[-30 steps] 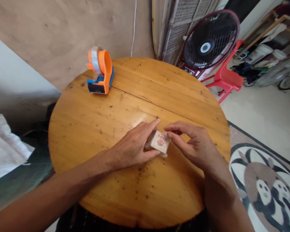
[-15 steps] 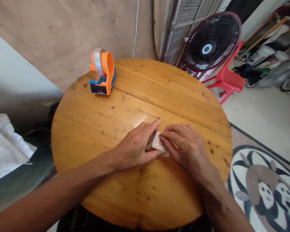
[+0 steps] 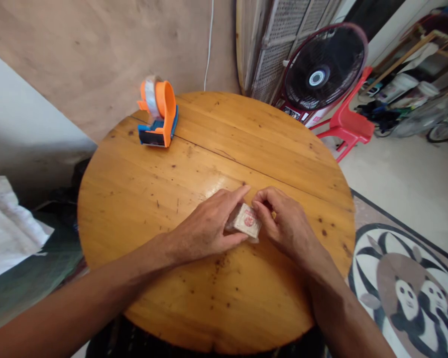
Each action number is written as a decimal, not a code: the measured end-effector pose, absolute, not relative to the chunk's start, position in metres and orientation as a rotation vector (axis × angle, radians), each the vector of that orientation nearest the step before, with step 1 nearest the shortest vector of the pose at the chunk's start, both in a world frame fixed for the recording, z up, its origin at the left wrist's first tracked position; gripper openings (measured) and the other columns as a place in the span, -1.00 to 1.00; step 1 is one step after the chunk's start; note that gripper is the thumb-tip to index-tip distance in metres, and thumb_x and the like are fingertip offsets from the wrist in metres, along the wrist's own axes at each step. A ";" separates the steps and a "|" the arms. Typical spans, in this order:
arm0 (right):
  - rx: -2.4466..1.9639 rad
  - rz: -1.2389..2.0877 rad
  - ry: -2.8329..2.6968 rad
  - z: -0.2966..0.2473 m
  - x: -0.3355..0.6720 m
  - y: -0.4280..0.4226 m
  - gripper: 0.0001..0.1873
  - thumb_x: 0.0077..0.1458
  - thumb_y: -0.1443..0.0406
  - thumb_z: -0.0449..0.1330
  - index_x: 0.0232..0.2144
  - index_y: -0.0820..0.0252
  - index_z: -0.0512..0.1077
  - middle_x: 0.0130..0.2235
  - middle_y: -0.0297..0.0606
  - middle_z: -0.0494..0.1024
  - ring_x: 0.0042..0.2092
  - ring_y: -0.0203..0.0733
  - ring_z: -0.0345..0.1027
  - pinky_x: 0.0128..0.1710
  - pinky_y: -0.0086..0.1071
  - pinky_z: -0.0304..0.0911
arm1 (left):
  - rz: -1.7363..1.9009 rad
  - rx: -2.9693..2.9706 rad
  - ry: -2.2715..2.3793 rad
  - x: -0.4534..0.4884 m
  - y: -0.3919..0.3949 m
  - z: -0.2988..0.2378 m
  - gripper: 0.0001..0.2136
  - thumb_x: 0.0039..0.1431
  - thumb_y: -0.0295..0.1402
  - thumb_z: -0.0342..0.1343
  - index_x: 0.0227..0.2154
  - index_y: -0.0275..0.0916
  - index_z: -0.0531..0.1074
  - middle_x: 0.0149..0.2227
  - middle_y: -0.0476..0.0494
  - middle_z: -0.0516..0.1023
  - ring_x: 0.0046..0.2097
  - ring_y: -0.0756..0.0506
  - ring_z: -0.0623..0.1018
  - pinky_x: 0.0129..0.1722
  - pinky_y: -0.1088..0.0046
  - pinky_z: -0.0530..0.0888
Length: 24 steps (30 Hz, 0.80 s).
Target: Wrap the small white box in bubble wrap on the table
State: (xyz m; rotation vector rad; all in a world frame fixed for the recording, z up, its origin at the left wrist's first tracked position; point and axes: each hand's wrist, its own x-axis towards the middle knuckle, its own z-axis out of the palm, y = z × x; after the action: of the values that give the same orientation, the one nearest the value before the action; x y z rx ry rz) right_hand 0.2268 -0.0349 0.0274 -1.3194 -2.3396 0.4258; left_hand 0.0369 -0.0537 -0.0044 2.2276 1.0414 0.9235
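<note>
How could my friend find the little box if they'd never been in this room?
Look for the round wooden table, then the two hands near its middle. The left hand curves around a small pale box, with the right hand close beside it. Its red printed mark sets it apart from the orange and blue tape dispenser farther back.

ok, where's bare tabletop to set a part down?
Round yellow wooden table: bare beyond both hands, right of the orange-blue tape dispenser, and between both forearms at the near edge. Crowded mid-table: left hand around a small pale red-printed box, right hand at its corner.
</note>
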 end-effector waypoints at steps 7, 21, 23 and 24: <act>-1.342 0.762 -2.189 0.031 0.232 -0.030 -0.87 0.20 0.32 0.06 -0.41 0.18 0.34 -0.47 -0.39 0.41 -0.44 -0.36 0.23 -0.41 -0.46 0.10 | 0.890 2.162 1.040 0.036 -0.053 -0.003 -0.39 0.05 -0.35 0.22 0.14 -0.18 0.10 0.03 -0.19 0.40 0.01 -0.14 0.44 -0.03 0.32 0.42; -1.272 1.277 -1.837 0.020 0.234 -0.016 -0.83 0.10 0.24 0.10 -0.46 0.21 0.32 -0.49 -0.38 0.35 -0.46 -0.36 0.17 -0.47 -0.45 0.11 | 0.857 2.193 0.944 0.033 -0.048 0.001 -0.71 0.05 -0.42 0.19 -0.15 -0.16 0.33 -0.03 -0.13 0.47 -0.01 -0.14 0.47 -0.05 0.29 0.44; -1.250 1.340 -1.789 0.019 0.234 -0.015 -0.83 0.09 0.23 0.10 -0.46 0.21 0.31 -0.49 -0.38 0.34 -0.47 -0.36 0.16 -0.47 -0.46 0.11 | 0.860 2.196 0.933 0.032 -0.047 0.002 -0.72 0.05 -0.41 0.19 -0.15 -0.15 0.34 -0.02 -0.13 0.47 0.00 -0.14 0.48 -0.04 0.29 0.44; -1.243 1.360 -1.768 0.018 0.234 -0.015 -0.83 0.09 0.23 0.10 -0.47 0.21 0.31 -0.49 -0.38 0.35 -0.47 -0.36 0.17 -0.46 -0.45 0.11 | 0.860 2.197 0.929 0.031 -0.047 0.002 -0.72 0.05 -0.41 0.19 -0.15 -0.15 0.34 -0.02 -0.14 0.48 0.00 -0.14 0.48 -0.04 0.29 0.44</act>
State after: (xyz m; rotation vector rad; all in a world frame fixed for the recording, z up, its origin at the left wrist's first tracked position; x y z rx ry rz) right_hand 0.2342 -0.0147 0.0182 -1.2428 -1.7681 1.3599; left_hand 0.0315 -0.0469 0.0022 2.1970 0.9290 0.8603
